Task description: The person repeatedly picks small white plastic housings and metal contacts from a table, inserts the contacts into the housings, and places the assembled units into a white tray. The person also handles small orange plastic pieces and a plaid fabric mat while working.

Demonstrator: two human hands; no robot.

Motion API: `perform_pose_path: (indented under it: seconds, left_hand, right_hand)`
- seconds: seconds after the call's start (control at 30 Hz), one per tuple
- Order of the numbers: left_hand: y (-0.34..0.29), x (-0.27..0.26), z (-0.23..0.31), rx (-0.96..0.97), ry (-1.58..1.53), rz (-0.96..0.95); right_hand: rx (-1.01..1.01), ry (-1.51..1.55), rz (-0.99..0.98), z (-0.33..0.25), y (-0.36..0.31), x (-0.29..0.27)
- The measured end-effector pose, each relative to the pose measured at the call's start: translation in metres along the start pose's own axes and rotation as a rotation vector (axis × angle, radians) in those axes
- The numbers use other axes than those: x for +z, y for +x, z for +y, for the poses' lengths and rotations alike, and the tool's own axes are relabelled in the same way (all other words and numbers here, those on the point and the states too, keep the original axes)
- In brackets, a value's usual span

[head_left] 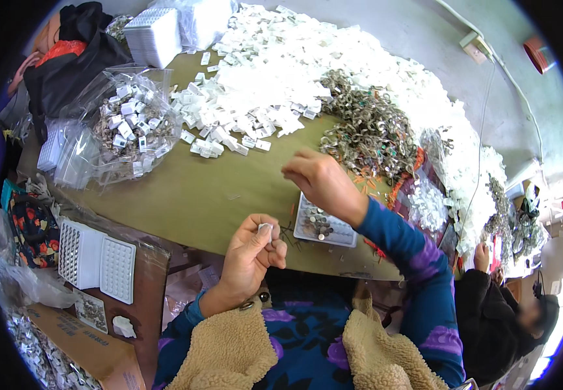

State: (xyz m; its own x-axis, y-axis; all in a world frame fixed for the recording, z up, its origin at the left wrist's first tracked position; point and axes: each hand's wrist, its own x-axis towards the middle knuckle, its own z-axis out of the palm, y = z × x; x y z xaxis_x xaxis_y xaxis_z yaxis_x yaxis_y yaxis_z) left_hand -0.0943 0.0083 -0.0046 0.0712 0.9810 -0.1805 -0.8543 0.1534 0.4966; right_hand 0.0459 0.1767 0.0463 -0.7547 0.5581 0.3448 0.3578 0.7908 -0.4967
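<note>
Head view: left hand [252, 250] is pinching a small white clip [265, 229] above the worktop [197, 195] edge, right hand [317, 177] is closing empty near the metal pile [366, 133]; keeping the pinch steady is probably best.

You pinch a small white plastic piece [265, 228] upright between your fingertips; below your other hand lies a shallow clear tray [323, 224] of small metal parts.

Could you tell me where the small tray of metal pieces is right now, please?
In the head view, the small tray sits near the table's front edge, right of centre, just under the right hand.
</note>
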Motion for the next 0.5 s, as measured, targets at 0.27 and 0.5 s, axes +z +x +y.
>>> perform_pose_path:
  seconds: [0.27,0.5]
  left_hand:
    - [0.000,-0.016,0.016,-0.101,0.016,0.091]
    - [0.008,-0.012,0.024,-0.157,-0.073,0.179]
  right_hand:
    - [-0.120,-0.332,-0.111,0.038,0.076,0.059]
    - [-0.275,-0.098,-0.087,0.020,0.042,0.030]
